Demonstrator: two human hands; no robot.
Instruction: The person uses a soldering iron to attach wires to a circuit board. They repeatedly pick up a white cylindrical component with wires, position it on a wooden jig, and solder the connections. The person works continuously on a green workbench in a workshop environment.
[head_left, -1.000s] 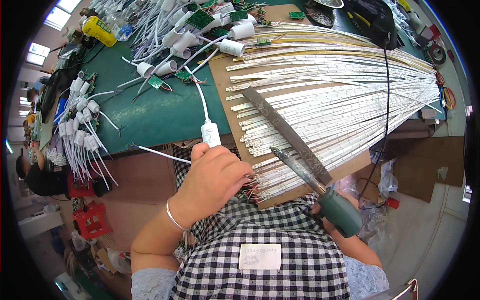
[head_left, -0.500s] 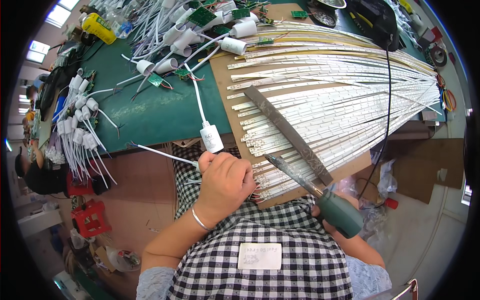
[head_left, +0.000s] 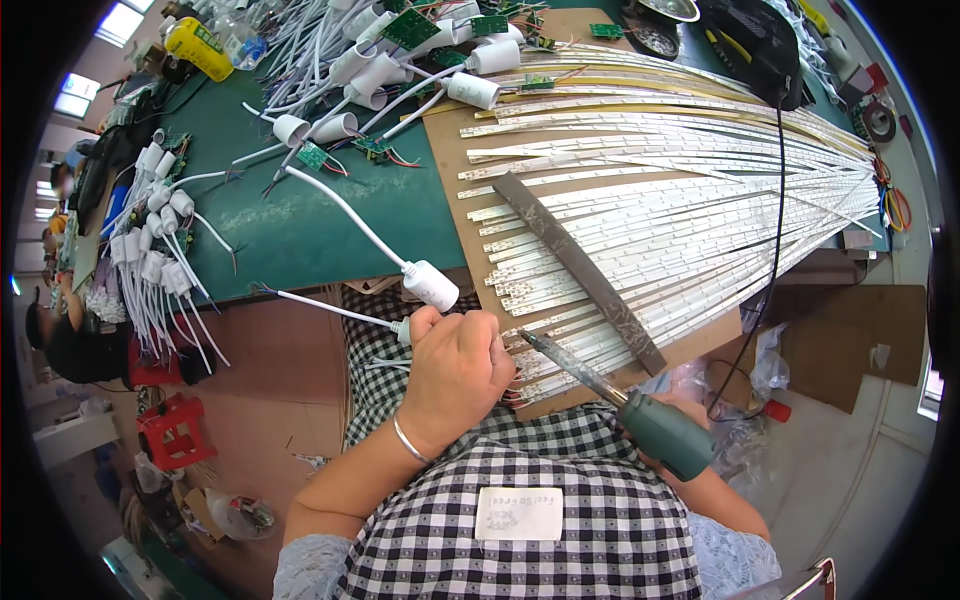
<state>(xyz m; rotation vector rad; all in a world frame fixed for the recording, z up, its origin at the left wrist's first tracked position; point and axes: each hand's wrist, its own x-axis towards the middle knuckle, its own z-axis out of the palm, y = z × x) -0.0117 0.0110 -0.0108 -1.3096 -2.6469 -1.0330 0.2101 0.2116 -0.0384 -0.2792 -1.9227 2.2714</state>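
Note:
My left hand (head_left: 458, 365) is closed at the near left end of the LED strips (head_left: 640, 215). From its thumb side sticks out a white-capped cable (head_left: 340, 308); the part inside the fist is hidden. My right hand (head_left: 690, 408) grips a soldering iron (head_left: 665, 435) by its green handle, and its long dark tip points up-left, close to the left knuckles and over the strip ends. Just beyond my left fist lies another white cap (head_left: 431, 286) with its cable running up-left. Fine red wires show beside the left fingers at the strip ends.
A dark flat bar (head_left: 580, 272) lies across the strips on a brown board (head_left: 455, 150). White caps, cables and green circuit boards (head_left: 410, 30) pile up at the back; another bundle (head_left: 155, 225) hangs at the left table edge. The iron's black cord (head_left: 779, 200) crosses the strips.
The loose white cap beyond my left hand has turned, and its cable has swung to the left. The soldering iron has shifted slightly left and down. My left hand stays closed in nearly the same spot.

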